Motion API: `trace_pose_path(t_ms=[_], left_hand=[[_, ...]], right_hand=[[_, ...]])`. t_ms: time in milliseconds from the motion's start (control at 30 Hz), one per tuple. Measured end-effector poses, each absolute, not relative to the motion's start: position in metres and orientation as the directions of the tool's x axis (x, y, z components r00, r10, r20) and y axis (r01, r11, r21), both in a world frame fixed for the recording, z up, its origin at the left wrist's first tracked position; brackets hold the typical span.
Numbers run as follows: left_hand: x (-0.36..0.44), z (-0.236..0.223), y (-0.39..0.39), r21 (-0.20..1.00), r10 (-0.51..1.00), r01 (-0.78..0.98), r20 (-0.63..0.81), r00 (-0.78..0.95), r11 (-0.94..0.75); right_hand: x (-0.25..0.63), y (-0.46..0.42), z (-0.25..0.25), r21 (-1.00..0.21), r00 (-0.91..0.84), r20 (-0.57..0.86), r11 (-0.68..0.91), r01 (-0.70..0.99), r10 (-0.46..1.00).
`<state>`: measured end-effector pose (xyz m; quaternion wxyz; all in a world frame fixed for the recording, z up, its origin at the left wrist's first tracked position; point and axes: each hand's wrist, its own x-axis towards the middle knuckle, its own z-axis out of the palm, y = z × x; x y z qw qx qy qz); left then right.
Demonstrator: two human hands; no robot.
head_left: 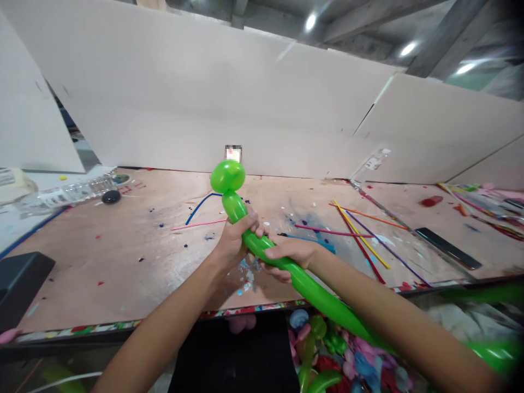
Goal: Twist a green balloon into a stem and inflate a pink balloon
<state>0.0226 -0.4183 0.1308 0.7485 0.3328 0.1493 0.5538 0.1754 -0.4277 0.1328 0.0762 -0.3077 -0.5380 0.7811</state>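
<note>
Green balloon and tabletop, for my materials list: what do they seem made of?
The green balloon looks like glossy latex: bright highlights sit on its smooth, swollen skin. The tabletop seems matte plywood, from its tan wood tone, though coated board is possible.

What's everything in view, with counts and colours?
Inflated balloon: one, green, held centre
Thin strips: at least five, yellow, orange, red, purple, pink, right
Other strips: two, blue, pink, centre-left
Bottles: two, clear, left and right
Disc: one, black, left
Phone: one, black, right
Box: one, black, left edge
Card: one, blurred, back centre
Balloon tangle: uncountable, mixed, far right
Balloon pile: uncountable, mixed, below tabletop
Panels: at least three, white, back
Lights: three, white, overhead
Tabletop: one, light brown, centre
Left hand, right hand: one each, bare, around balloon
</note>
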Motion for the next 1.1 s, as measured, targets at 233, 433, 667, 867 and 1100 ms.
trace_pose_path(t_ms=[233, 433, 667, 867, 1100], left_hand=[[0.036, 0.12, -0.417, 0.79, 0.97, -0.614, 0.154, 0.189, -0.006], [0.045, 0.118, -0.414, 0.804, 0.995, -0.587, 0.066, -0.074, -0.097], [0.033, 0.12, -0.41, 0.603, 0.998, -0.796, 0.001, 0.062, 0.049], [0.018, 0.107, -0.41, 0.824, 0.993, -0.566, 0.053, 0.108, 0.017], [-0.001, 0.113, -0.408, 0.729, 0.937, -0.674, 0.142, 0.32, 0.121]], right_hand=[[0.151, -0.436, 0.118, -0.903, -0.496, -0.373, -0.185, 0.387, 0.784], [0.142, -0.438, 0.129, -0.144, -0.323, 0.04, 0.326, 0.934, 0.945], [0.15, -0.436, 0.138, 0.107, -0.238, 0.117, 0.226, 0.968, 0.964], [0.159, -0.438, 0.142, 0.089, -0.306, 0.154, 0.295, 0.951, 0.94], [0.173, -0.434, 0.145, -0.496, -0.453, 0.111, 0.445, 0.746, 0.884]])
